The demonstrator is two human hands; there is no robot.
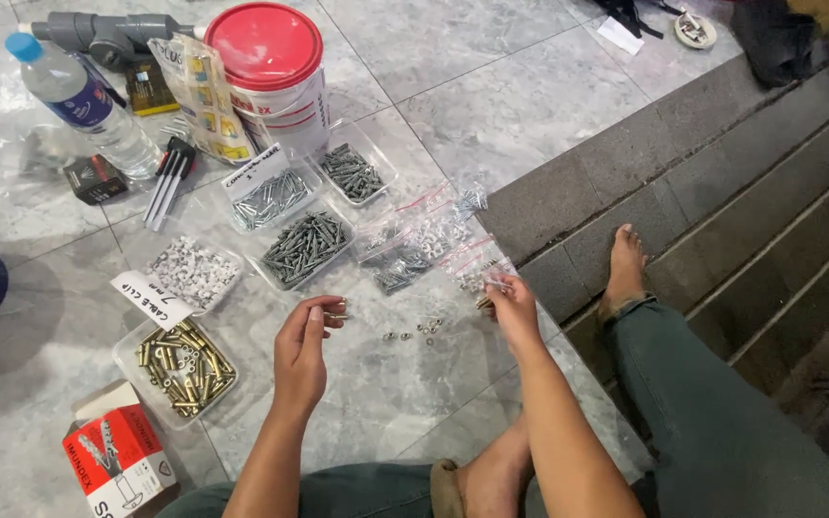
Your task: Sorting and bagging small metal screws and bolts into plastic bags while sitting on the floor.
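Note:
My left hand (303, 345) hovers over the marble floor and pinches a small screw (337, 311) between thumb and fingertips. My right hand (511, 305) reaches into a small clear zip bag (475, 269) with a red seal and grips its edge or contents. Between the hands lie a few loose nuts (418, 331) on the floor. More clear zip bags of small hardware (414, 240) sit just beyond the hands.
Clear trays hold grey screws (305, 247), nails (271, 198), dark screws (352, 173), white cable clips (192, 271) and brass anchors (184, 364). A red-lidded bucket (275, 72), water bottle (83, 101), grey pipe fitting (112, 34) and red box (117, 460) surround them. A grey step (683, 173) rises at right.

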